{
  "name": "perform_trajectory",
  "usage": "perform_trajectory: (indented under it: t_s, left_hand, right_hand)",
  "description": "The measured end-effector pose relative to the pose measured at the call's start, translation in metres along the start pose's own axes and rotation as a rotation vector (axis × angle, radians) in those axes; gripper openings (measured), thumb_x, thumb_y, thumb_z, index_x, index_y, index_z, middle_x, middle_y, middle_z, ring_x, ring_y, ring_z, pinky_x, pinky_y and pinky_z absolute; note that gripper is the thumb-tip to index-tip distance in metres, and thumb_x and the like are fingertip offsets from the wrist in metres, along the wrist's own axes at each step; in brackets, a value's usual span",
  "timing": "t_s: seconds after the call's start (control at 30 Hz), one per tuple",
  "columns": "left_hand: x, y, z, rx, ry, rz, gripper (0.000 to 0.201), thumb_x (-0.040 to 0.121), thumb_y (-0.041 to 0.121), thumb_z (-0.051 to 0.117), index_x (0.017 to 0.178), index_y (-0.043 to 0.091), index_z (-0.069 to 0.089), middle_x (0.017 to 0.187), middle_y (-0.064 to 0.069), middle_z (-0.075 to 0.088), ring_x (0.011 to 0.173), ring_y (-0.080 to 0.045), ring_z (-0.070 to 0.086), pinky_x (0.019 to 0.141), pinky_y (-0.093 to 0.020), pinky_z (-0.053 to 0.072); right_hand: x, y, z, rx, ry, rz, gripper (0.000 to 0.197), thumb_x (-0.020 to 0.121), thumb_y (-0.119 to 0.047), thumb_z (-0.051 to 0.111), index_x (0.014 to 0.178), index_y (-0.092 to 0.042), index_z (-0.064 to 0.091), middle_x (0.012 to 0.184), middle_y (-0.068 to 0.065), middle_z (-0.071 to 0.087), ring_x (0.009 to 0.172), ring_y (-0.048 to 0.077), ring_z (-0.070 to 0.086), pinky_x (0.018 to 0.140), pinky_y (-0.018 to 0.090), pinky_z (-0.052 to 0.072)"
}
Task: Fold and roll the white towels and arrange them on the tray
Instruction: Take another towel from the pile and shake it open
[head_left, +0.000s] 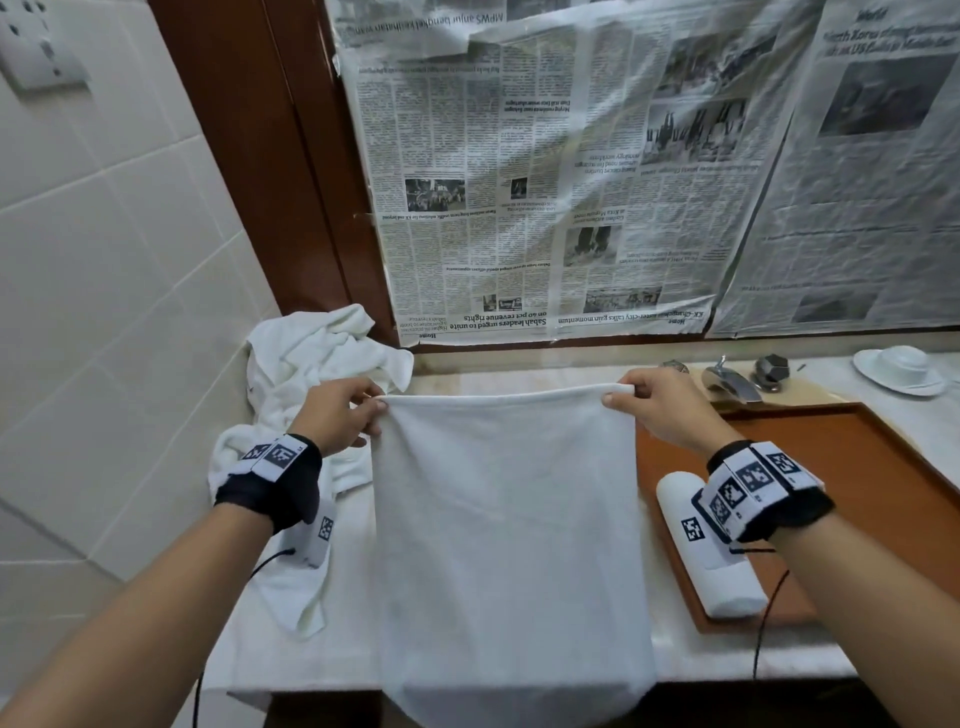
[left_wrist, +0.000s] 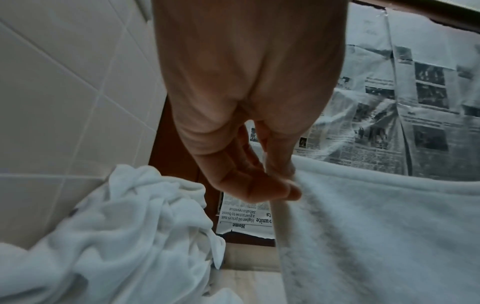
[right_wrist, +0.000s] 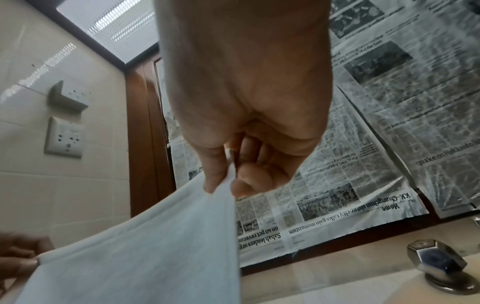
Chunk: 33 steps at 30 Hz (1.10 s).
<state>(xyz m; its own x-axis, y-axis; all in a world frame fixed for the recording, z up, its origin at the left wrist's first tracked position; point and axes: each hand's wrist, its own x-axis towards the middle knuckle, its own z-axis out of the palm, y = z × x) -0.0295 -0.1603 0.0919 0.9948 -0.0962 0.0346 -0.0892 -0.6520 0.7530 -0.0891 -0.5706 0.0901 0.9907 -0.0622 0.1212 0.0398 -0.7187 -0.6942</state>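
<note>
White towel (head_left: 506, 545) pinched at top corners by left hand (head_left: 337, 415) and right hand (head_left: 660, 408); one roll (head_left: 727, 587) on tray (head_left: 883, 467) at three o'clock; unfolded pile (head_left: 317, 358) at ten o'clock.

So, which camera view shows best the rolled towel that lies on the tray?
The head view: the rolled towel lies on the brown tray, partly hidden behind the right wrist band. The left wrist view shows only the held towel and the crumpled pile; the right wrist view shows neither roll nor tray.
</note>
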Motion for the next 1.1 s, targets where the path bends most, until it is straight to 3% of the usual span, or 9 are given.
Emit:
perform_trajectory:
  t_s: [0.13,0.27,0.47,0.63,0.73,0.8,0.9,0.97,1.1]
  left_hand:
    - [0.040,-0.010,0.016,-0.188,-0.020,-0.104,0.007,0.097,0.006,0.061,0.099,0.001,0.063,0.085,-0.017,0.063,0.055,-0.019,0.070,0.050,-0.026,0.057]
    - [0.091,-0.031,0.028,-0.217,-0.047,-0.134,0.005,0.094,0.006,0.064,0.090,0.003,0.066,0.085,-0.022,0.067,0.068,-0.032,0.073,0.065,-0.041,0.063]
    - [0.167,-0.055,0.056,-0.150,-0.051,-0.168,0.005,0.092,0.009,0.067,0.088,0.006,0.069,0.081,-0.019,0.072,0.068,-0.027,0.074,0.060,-0.033,0.062]
    - [0.223,-0.081,0.088,-0.086,-0.035,-0.211,0.007,0.091,0.017,0.067,0.086,0.013,0.069,0.071,-0.008,0.074,0.064,-0.017,0.074,0.067,-0.038,0.062]
    - [0.249,-0.094,0.111,0.013,-0.016,-0.217,0.010,0.092,0.019,0.065,0.085,0.013,0.067,0.070,-0.005,0.073,0.059,-0.012,0.072,0.062,-0.028,0.058]
    - [0.264,-0.102,0.126,0.098,-0.007,-0.221,0.011,0.093,0.020,0.063,0.085,0.015,0.067,0.070,-0.002,0.073,0.055,-0.007,0.070,0.053,-0.019,0.050]
    - [0.285,-0.117,0.144,0.166,-0.038,-0.262,0.011,0.092,0.019,0.059,0.084,0.017,0.066,0.070,-0.001,0.072,0.056,-0.009,0.070,0.051,-0.021,0.047]
    - [0.293,-0.128,0.155,0.196,-0.044,-0.281,0.012,0.090,0.018,0.057,0.082,0.018,0.065,0.063,0.000,0.071,0.056,-0.010,0.069,0.055,-0.022,0.049]
    - [0.301,-0.139,0.171,0.239,0.000,-0.288,0.013,0.090,0.021,0.055,0.083,0.018,0.066,0.066,0.003,0.070,0.064,-0.010,0.066,0.053,-0.020,0.039]
  right_hand:
    - [0.040,0.011,0.018,0.002,-0.008,0.098,0.025,0.090,-0.033,0.072,0.075,-0.014,0.067,0.062,0.007,0.061,0.055,0.020,0.053,0.057,0.030,0.038]
    - [0.084,0.018,0.037,-0.050,-0.042,0.179,0.020,0.092,-0.028,0.068,0.079,-0.014,0.067,0.053,0.002,0.065,0.043,0.013,0.058,0.050,0.028,0.044]
    - [0.151,0.042,0.068,-0.009,-0.057,0.298,0.016,0.096,-0.015,0.060,0.086,-0.004,0.066,0.064,0.014,0.070,0.048,0.019,0.068,0.044,0.026,0.051]
    - [0.206,0.076,0.095,0.093,-0.006,0.386,0.009,0.093,-0.012,0.065,0.096,-0.004,0.068,0.072,0.015,0.071,0.056,0.022,0.071,0.057,0.032,0.059]
    - [0.234,0.103,0.118,0.111,0.018,0.428,0.017,0.091,-0.013,0.067,0.095,0.003,0.066,0.081,0.020,0.072,0.060,0.023,0.073,0.072,0.042,0.062]
    - [0.249,0.120,0.132,0.126,0.031,0.456,0.018,0.091,-0.013,0.066,0.095,0.005,0.065,0.087,0.022,0.071,0.057,0.019,0.072,0.063,0.031,0.061]
    - [0.264,0.140,0.151,0.130,0.029,0.486,0.012,0.091,-0.012,0.064,0.088,0.000,0.063,0.088,0.021,0.072,0.054,0.015,0.070,0.050,0.018,0.054]
    - [0.272,0.151,0.161,0.129,0.015,0.493,0.011,0.091,-0.010,0.064,0.082,-0.005,0.060,0.086,0.021,0.072,0.053,0.017,0.070,0.053,0.021,0.056]
    - [0.285,0.163,0.174,0.111,0.051,0.506,0.014,0.089,-0.010,0.062,0.083,0.002,0.060,0.079,0.023,0.071,0.059,0.027,0.072,0.074,0.038,0.060]
